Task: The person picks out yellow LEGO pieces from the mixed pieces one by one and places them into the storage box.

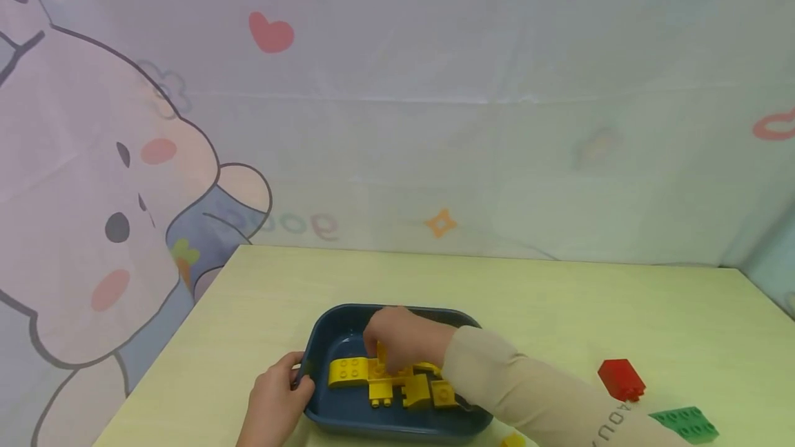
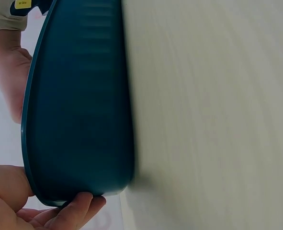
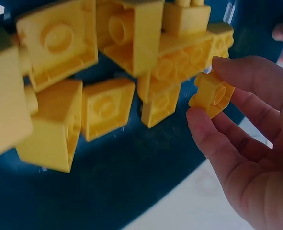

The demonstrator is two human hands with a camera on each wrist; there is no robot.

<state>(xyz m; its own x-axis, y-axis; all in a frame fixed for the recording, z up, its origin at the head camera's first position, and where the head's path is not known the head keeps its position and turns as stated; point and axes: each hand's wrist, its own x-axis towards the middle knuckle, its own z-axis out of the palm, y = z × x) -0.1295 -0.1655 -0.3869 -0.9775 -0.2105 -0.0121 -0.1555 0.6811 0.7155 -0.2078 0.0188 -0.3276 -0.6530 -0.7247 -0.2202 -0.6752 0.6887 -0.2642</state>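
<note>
A dark blue tray [image 1: 397,430] stands on the table with several yellow building bricks [image 1: 349,371] lying in it. My left hand [image 1: 277,392] grips the tray's left end, thumb at the rim and fingers against the outer wall [image 2: 84,120]. Over the inside of the tray, my right hand [image 1: 404,340] pinches a small yellow brick [image 3: 213,95] between thumb and finger. In the right wrist view, yellow bricks [image 3: 107,109] of differing shapes lie beside that hand, some with their hollow undersides showing.
To the right on the pale table [image 1: 559,309] lie a red brick [image 1: 621,379] and a green studded brick [image 1: 686,423]. Another yellow brick [image 1: 513,440] lies near the front edge of the view, by the right sleeve. A printed curtain [image 1: 435,123] hangs behind the table.
</note>
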